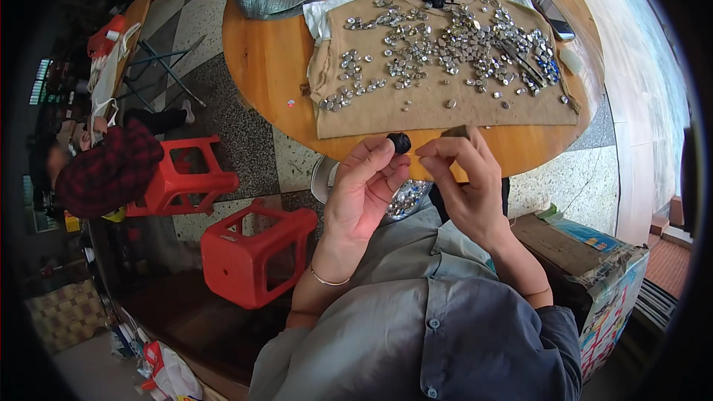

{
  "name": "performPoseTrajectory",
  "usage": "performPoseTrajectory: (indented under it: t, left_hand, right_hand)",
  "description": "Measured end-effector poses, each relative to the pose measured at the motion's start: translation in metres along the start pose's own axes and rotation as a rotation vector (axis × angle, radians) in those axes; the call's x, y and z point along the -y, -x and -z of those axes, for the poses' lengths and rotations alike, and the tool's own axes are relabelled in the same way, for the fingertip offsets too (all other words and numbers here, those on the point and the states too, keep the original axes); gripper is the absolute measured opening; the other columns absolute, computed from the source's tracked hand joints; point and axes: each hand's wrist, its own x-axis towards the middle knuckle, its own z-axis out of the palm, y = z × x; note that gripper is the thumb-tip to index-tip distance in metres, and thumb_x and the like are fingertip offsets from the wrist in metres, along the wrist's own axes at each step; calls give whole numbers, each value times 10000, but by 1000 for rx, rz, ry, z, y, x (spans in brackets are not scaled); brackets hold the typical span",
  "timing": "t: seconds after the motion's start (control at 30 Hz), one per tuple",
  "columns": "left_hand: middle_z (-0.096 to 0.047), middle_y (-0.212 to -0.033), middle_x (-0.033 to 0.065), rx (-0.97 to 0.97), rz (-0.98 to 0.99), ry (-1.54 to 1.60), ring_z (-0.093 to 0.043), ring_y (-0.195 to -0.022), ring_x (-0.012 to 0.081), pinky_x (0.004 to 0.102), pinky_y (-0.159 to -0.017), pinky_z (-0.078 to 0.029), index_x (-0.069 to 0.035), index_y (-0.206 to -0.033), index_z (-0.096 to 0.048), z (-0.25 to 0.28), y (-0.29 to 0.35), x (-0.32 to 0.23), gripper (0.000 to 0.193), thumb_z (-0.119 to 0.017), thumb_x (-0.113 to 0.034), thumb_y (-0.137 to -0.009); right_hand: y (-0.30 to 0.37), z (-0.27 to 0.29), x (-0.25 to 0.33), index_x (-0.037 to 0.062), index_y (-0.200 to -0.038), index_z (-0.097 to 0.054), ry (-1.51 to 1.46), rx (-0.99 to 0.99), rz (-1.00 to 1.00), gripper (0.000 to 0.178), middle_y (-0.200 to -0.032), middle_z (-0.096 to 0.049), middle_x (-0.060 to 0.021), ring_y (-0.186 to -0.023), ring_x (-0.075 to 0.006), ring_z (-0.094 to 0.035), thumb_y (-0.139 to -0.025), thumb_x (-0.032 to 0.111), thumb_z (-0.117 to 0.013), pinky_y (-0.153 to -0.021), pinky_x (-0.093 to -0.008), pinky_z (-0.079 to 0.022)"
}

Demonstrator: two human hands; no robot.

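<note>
Through the head camera I see the left hand (364, 187) clamped on a small black piece (399, 142) between thumb and fingers, held up by the near edge of the wooden table (264, 67). The right hand (469, 187) is just beside it, fingertips drawn close; I cannot tell whether they grip anything. Beyond both, I see shiny stones (466, 41) scattered across a tan cloth (356, 122).

Site: likely small craft workshop. Evidence: loose gems (464, 38) on tan cloth (445, 120), wooden table (260, 67), red stools (226, 275), second person (104, 171) seated.
</note>
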Motion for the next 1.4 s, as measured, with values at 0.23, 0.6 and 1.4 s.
performPoseTrajectory:
  t: [0.23,0.6,1.4]
  left_hand:
    - [-632,-893,94,19,-69,-84,-623,-779,155,253,-682,-544,-20,-959,-576,-7,6,1,115,-543,-67,-860]
    - [-634,-891,100,42,-36,-78,-625,-765,158,253,-655,-539,-24,-952,-577,-3,7,2,109,-547,-61,-855]
    - [-639,-865,115,71,3,-61,-625,-718,178,278,-630,-515,-21,-943,-585,-2,5,-1,114,-529,-36,-845]
  right_hand:
    - [5,1,10,-3,-852,-617,-88,9,-152,110,-743,-574,-56,-648,-137,-502,-746,-30,-628,-591,-251,-407]
    - [6,8,9,4,-840,-627,-88,58,-111,99,-738,-592,-42,-628,-128,-480,-745,-21,-633,-581,-237,-385]
    - [11,9,2,-30,-884,-596,-294,155,-266,79,-851,-526,-49,-738,-81,-508,-805,-20,-600,-649,-198,-422]
